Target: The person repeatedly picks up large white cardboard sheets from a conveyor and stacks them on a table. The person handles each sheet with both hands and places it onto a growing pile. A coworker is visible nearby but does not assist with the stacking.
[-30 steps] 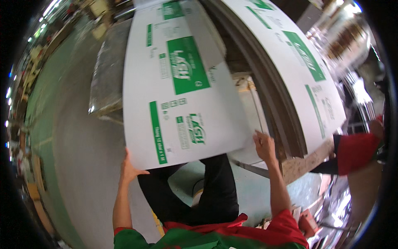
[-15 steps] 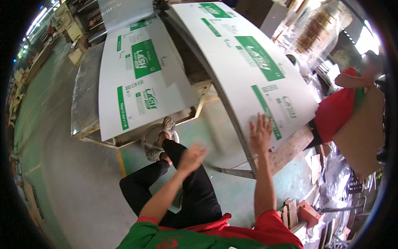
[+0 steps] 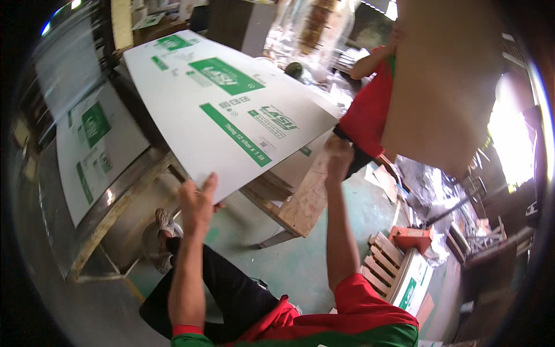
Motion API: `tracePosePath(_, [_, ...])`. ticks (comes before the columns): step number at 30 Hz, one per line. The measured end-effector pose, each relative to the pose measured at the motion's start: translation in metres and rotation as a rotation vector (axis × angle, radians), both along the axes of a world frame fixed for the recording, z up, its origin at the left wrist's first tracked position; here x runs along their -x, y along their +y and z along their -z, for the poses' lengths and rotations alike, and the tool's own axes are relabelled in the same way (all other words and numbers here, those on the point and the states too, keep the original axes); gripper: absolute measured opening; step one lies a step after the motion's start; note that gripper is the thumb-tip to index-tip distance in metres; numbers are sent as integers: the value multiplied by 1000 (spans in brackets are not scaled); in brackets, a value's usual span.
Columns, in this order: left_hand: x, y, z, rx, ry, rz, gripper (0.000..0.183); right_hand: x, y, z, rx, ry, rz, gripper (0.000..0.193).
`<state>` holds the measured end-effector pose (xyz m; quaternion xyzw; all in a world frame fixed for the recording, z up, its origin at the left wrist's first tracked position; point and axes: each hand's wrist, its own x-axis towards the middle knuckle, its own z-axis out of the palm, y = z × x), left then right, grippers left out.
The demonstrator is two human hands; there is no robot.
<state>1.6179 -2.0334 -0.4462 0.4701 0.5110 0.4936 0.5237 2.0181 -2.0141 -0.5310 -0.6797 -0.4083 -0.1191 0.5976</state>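
Note:
A large white cardboard sheet [image 3: 173,115] with green print is tilted up at its near edge, above another printed sheet [image 3: 295,168] on a wooden-edged stand. My left hand [image 3: 198,205] grips its near left corner, thumb on top and fingers mostly hidden beneath. Closed at the near right corner is my right hand [image 3: 338,155]; blur hides its exact fingertip contact.
At the left a second printed sheet [image 3: 110,144] lies on a metal-framed table [image 3: 115,214]. A person in red [image 3: 370,113] stands at the right beside a big brown board [image 3: 445,87]. Wooden slats [image 3: 381,266] and a red box [image 3: 410,238] sit on the floor.
My view has swung right. My left hand has come to the sheet's near left corner. My right hand, earlier flat on the sheet, has moved to the right corner and closed. The sheet's near edge has risen.

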Motion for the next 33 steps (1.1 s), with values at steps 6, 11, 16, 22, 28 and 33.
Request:
tracePosePath(6, [165,-150,-13,156,119,-66,32,31,-44,40,51,1337,-473,51])
tracePosePath(11, [224,-291,29,290,210,-403,36,171,-102,66,190,815,-417,35])
tracePosePath(16, [255,-354,59,26,298,-874,58,225,-129,43,628,700,-830,43])
tracePosePath(22, [261,-405,111,337,56,-880,66,246,-145,60,843,527,-912,35])
tracePosePath(28, [262,-430,143,302,27,-849,66,222,-170,63,890,373,-858,24])
tracePosePath(33, [279,-430,125,366,71,-865,66,225,-178,51,876,213,-814,23])
